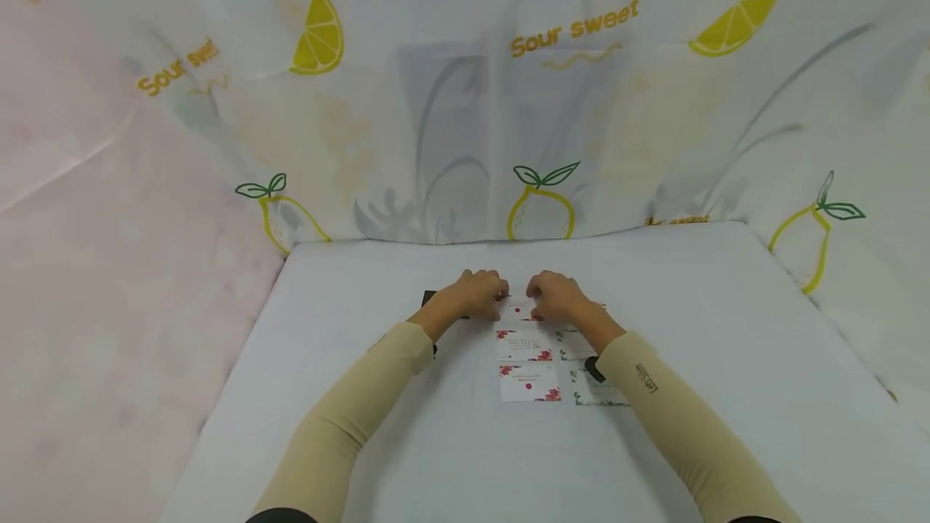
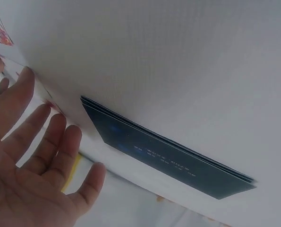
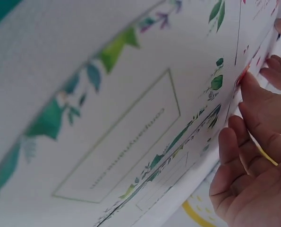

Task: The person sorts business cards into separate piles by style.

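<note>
A white business card with red flowers [image 1: 517, 310] lies at the far end of a column of similar cards. My left hand [image 1: 479, 294] is at its left side, fingers loosely bent, thumb tip near the card edge in the left wrist view. From the other side my right hand [image 1: 558, 297] reaches the same card, its thumb [image 3: 251, 87] right at the red-flowered edge. The right fingers are loosely curved. Under the left wrist lies a small stack of dark cards [image 2: 168, 156] with tiny print, apart from the fingers.
Two more red-flowered cards, the middle one [image 1: 523, 345] and the nearest one [image 1: 530, 384], lie in line toward me. Green-leaf cards [image 1: 599, 394] form a column to their right, partly under my right forearm. A white table [image 1: 450, 458] meets a lemon-print curtain [image 1: 450, 144] behind.
</note>
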`<state>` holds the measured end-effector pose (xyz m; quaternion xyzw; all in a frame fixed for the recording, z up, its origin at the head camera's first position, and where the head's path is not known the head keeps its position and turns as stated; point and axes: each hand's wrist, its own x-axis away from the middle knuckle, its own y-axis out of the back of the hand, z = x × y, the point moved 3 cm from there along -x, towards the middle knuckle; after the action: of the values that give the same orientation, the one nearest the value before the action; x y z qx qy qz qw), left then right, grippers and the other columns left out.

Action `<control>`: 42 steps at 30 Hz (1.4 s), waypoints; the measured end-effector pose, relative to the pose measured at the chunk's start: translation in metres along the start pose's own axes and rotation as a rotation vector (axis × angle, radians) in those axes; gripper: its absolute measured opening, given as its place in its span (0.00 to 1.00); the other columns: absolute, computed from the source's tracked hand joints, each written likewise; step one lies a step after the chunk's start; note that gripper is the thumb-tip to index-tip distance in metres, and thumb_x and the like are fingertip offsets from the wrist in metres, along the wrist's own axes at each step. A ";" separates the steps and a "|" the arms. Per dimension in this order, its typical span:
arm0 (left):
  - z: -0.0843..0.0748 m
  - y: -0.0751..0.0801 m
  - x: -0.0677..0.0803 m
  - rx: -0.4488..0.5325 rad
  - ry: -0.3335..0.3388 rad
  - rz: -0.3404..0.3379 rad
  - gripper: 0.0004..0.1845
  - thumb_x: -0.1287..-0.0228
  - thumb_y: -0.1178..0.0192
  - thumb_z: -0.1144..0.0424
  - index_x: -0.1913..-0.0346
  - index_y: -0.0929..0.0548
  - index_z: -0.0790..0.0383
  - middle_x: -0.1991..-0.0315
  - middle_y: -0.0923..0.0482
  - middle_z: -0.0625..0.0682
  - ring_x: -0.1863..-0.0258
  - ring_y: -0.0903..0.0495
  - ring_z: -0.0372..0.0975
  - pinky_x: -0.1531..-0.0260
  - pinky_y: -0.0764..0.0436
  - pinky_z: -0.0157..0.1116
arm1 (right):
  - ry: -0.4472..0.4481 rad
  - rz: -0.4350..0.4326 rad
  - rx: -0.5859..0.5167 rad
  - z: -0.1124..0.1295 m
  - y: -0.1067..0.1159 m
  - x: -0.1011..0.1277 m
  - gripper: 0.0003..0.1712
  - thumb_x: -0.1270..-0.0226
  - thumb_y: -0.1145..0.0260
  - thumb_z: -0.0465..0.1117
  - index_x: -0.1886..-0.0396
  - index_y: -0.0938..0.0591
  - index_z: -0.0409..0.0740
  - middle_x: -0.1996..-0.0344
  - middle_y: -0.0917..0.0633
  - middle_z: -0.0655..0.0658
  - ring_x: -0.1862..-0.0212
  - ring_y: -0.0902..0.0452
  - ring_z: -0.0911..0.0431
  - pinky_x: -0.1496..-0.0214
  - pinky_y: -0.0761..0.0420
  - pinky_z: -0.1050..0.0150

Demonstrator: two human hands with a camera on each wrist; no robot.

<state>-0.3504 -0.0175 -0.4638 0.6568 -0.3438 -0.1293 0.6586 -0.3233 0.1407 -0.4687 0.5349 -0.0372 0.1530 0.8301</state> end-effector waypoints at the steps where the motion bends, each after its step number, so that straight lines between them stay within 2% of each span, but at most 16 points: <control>1: -0.001 0.000 0.000 -0.002 -0.003 -0.003 0.23 0.40 0.30 0.54 0.42 0.19 0.54 0.49 0.21 0.49 0.48 0.23 0.43 0.39 0.30 0.52 | 0.002 -0.007 -0.001 0.000 0.000 0.000 0.19 0.39 0.27 0.40 0.49 0.18 0.41 0.50 0.18 0.42 0.49 0.25 0.48 0.38 0.27 0.47; 6: -0.002 0.001 0.006 -0.014 0.010 -0.026 0.24 0.38 0.32 0.51 0.40 0.19 0.51 0.46 0.20 0.51 0.44 0.22 0.45 0.39 0.30 0.54 | 0.042 -0.045 0.019 0.000 -0.001 0.001 0.20 0.40 0.27 0.40 0.48 0.18 0.40 0.49 0.18 0.41 0.47 0.23 0.46 0.37 0.26 0.48; 11: 0.001 0.002 0.014 -0.007 0.004 -0.123 0.28 0.33 0.40 0.42 0.35 0.24 0.50 0.38 0.24 0.53 0.37 0.26 0.47 0.38 0.30 0.55 | 0.156 -0.133 0.094 0.001 0.002 0.010 0.27 0.36 0.30 0.47 0.41 0.21 0.41 0.39 0.23 0.37 0.37 0.27 0.40 0.35 0.29 0.41; 14: 0.002 0.001 0.023 -0.010 -0.012 -0.159 0.34 0.33 0.45 0.36 0.29 0.31 0.48 0.29 0.33 0.54 0.29 0.34 0.49 0.33 0.35 0.57 | 0.199 -0.194 0.155 -0.003 0.006 0.022 0.36 0.34 0.32 0.53 0.33 0.28 0.41 0.29 0.33 0.36 0.31 0.33 0.36 0.34 0.33 0.36; 18: 0.006 -0.004 0.036 -0.016 -0.012 -0.153 0.39 0.32 0.52 0.31 0.23 0.43 0.42 0.20 0.51 0.54 0.22 0.48 0.51 0.28 0.49 0.60 | 0.247 -0.217 0.193 -0.010 0.008 0.040 0.45 0.33 0.34 0.57 0.24 0.39 0.42 0.22 0.47 0.34 0.27 0.41 0.33 0.33 0.37 0.32; 22: 0.012 -0.013 0.047 -0.036 -0.005 -0.146 0.39 0.30 0.60 0.29 0.21 0.53 0.36 0.19 0.62 0.55 0.21 0.56 0.53 0.27 0.56 0.63 | 0.279 -0.216 0.197 -0.018 0.006 0.056 0.46 0.30 0.38 0.58 0.21 0.45 0.45 0.21 0.55 0.34 0.25 0.47 0.33 0.30 0.42 0.32; 25: 0.015 -0.019 0.054 -0.062 -0.005 -0.131 0.39 0.30 0.63 0.28 0.21 0.56 0.35 0.19 0.66 0.56 0.20 0.59 0.53 0.28 0.58 0.63 | 0.282 -0.209 0.203 -0.024 0.003 0.066 0.45 0.28 0.41 0.58 0.21 0.47 0.47 0.21 0.58 0.33 0.24 0.51 0.33 0.28 0.46 0.32; 30: 0.013 -0.020 0.065 -0.082 -0.026 -0.136 0.39 0.30 0.62 0.29 0.21 0.55 0.36 0.19 0.67 0.57 0.21 0.60 0.54 0.28 0.58 0.64 | 0.252 -0.223 0.185 -0.040 0.003 0.079 0.44 0.28 0.41 0.58 0.21 0.46 0.47 0.21 0.58 0.31 0.24 0.52 0.31 0.29 0.51 0.28; 34: 0.010 -0.019 0.071 -0.115 -0.015 -0.153 0.40 0.30 0.61 0.29 0.21 0.55 0.37 0.19 0.66 0.57 0.21 0.58 0.54 0.29 0.58 0.65 | 0.241 -0.231 0.168 -0.051 0.002 0.085 0.45 0.29 0.41 0.58 0.21 0.46 0.47 0.21 0.57 0.32 0.25 0.52 0.30 0.30 0.53 0.27; 38: 0.005 -0.023 0.077 -0.126 -0.012 -0.127 0.40 0.31 0.59 0.29 0.21 0.52 0.38 0.19 0.64 0.56 0.21 0.56 0.54 0.29 0.57 0.65 | 0.267 -0.210 0.163 -0.055 -0.004 0.089 0.44 0.29 0.40 0.58 0.21 0.44 0.46 0.22 0.55 0.31 0.26 0.49 0.29 0.30 0.52 0.27; 42: -0.001 -0.031 0.080 -0.116 -0.033 -0.114 0.39 0.30 0.58 0.30 0.21 0.48 0.41 0.19 0.59 0.56 0.22 0.50 0.53 0.29 0.53 0.64 | 0.301 -0.223 0.157 -0.053 -0.009 0.093 0.41 0.30 0.38 0.56 0.23 0.39 0.47 0.22 0.50 0.31 0.27 0.44 0.31 0.31 0.49 0.28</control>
<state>-0.2827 -0.0697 -0.4710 0.6337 -0.3087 -0.1969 0.6814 -0.2379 0.2043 -0.4785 0.5699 0.1587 0.1406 0.7939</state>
